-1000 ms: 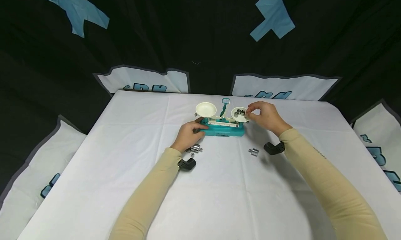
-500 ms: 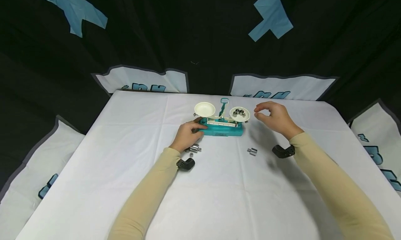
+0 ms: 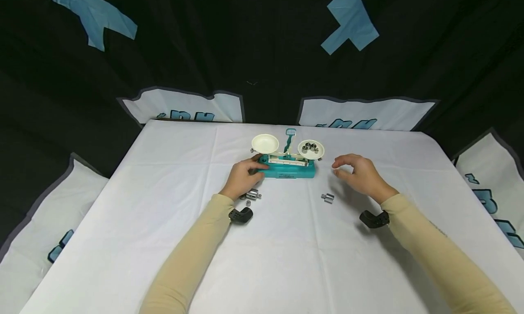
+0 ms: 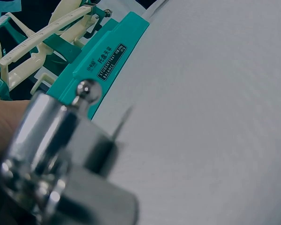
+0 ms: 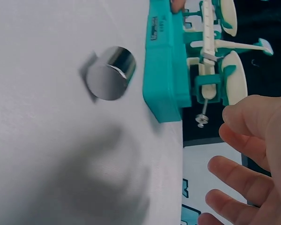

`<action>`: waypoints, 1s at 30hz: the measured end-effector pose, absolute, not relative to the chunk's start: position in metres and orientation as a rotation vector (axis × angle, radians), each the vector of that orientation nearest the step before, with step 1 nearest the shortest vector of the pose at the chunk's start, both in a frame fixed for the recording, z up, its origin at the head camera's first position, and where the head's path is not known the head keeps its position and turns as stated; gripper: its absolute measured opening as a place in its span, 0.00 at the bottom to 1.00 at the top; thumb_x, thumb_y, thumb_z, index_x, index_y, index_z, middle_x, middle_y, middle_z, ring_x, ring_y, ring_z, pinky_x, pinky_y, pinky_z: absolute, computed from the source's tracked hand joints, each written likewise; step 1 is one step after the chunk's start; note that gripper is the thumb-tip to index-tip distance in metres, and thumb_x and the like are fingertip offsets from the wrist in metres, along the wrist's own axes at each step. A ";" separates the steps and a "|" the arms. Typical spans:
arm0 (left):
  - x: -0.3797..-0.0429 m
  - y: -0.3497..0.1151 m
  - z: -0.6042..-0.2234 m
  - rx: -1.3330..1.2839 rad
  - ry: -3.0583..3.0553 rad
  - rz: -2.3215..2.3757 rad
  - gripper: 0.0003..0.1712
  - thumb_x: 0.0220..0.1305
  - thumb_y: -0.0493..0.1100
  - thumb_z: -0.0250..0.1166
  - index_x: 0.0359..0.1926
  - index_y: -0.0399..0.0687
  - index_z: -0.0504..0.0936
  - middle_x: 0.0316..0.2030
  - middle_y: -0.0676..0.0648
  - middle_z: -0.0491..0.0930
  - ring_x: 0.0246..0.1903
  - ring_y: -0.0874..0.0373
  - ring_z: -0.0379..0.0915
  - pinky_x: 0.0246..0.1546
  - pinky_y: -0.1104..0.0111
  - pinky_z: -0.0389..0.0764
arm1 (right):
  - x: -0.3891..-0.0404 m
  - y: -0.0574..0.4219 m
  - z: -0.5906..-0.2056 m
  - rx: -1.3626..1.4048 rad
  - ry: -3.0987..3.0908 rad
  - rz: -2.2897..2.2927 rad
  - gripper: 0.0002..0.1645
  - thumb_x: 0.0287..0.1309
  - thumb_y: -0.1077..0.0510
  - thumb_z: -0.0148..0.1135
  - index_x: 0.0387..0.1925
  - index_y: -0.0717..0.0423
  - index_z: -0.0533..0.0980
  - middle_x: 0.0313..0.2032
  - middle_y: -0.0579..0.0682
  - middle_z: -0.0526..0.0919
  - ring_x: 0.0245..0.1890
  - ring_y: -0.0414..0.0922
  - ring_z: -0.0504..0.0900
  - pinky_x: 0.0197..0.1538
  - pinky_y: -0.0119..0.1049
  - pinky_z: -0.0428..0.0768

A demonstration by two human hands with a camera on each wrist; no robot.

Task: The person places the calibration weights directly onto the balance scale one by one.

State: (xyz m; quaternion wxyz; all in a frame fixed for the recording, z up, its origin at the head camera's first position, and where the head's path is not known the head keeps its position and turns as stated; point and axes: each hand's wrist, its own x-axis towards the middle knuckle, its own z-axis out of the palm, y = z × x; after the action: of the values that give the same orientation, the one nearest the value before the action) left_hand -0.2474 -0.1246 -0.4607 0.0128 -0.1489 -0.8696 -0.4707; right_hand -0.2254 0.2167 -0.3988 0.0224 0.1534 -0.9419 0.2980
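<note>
A teal tray balance (image 3: 286, 170) stands toward the back of the table. My left hand (image 3: 240, 177) holds its left end, fingers and thumb around the base. The cream left pan (image 3: 265, 143) is bare, while several small metal weights (image 3: 309, 147) sit in the right pan (image 3: 318, 154). To the right of the balance, my right hand (image 3: 362, 175) hovers above the cloth with loosely bent fingers and nothing between them. Below it to the left lies a knobbed metal weight (image 3: 328, 198). Larger shiny weights (image 4: 51, 136) rest by my left wrist, partly hidden by it in the head view.
One tiny weight (image 3: 248, 203) lies near the left wrist camera (image 3: 240, 215). A white cloth covers the table (image 3: 282, 259). Behind its far edge hangs a black curtain (image 3: 229, 54) with blue tape.
My right hand has drawn back from the right pan, moving right and then lower, leaving the weights in the pan. The left hand stays at the balance's left end.
</note>
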 end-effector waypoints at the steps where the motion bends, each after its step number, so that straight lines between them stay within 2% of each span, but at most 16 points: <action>1: -0.247 -0.125 -0.461 -0.461 -2.710 -1.470 0.16 0.62 0.34 0.65 0.50 0.42 0.89 0.72 0.43 0.71 0.75 0.46 0.62 0.78 0.55 0.62 | -0.225 0.216 -0.400 0.480 -2.915 0.924 0.11 0.64 0.61 0.63 0.45 0.62 0.84 0.59 0.65 0.82 0.64 0.64 0.76 0.58 0.60 0.79; 8: -0.247 -0.125 -0.461 -0.449 -2.711 -1.478 0.16 0.62 0.33 0.64 0.50 0.42 0.89 0.72 0.43 0.71 0.76 0.46 0.61 0.78 0.56 0.61 | -0.221 0.213 -0.408 0.529 -2.911 0.923 0.09 0.63 0.62 0.64 0.43 0.61 0.85 0.56 0.65 0.84 0.62 0.64 0.78 0.65 0.62 0.76; 16: -0.247 -0.124 -0.461 -0.447 -2.713 -1.471 0.16 0.62 0.34 0.65 0.50 0.42 0.89 0.72 0.44 0.72 0.75 0.46 0.63 0.78 0.55 0.62 | -0.214 0.208 -0.415 0.610 -2.943 0.897 0.09 0.62 0.63 0.63 0.41 0.62 0.85 0.56 0.66 0.84 0.62 0.65 0.77 0.65 0.63 0.75; 26: -0.247 -0.125 -0.461 -0.461 -2.695 -1.470 0.15 0.61 0.34 0.66 0.49 0.43 0.90 0.71 0.44 0.72 0.74 0.46 0.64 0.77 0.55 0.64 | -0.203 0.196 -0.423 0.817 -2.966 0.696 0.03 0.58 0.61 0.69 0.30 0.54 0.86 0.50 0.62 0.87 0.59 0.63 0.79 0.66 0.60 0.76; 30: -0.248 -0.125 -0.461 -0.467 -2.689 -1.470 0.15 0.61 0.34 0.66 0.49 0.42 0.90 0.71 0.44 0.72 0.74 0.46 0.64 0.77 0.55 0.65 | -0.200 0.193 -0.424 0.859 -2.938 0.545 0.04 0.55 0.59 0.71 0.27 0.53 0.85 0.48 0.61 0.87 0.56 0.63 0.81 0.62 0.59 0.80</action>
State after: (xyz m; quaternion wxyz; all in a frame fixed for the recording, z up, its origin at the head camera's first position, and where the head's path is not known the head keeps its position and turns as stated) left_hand -0.2480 -0.1247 -0.4614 0.0208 -0.1506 -0.8672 -0.4742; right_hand -0.2003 0.1926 -0.4237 0.0164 0.2762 -0.9448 0.1752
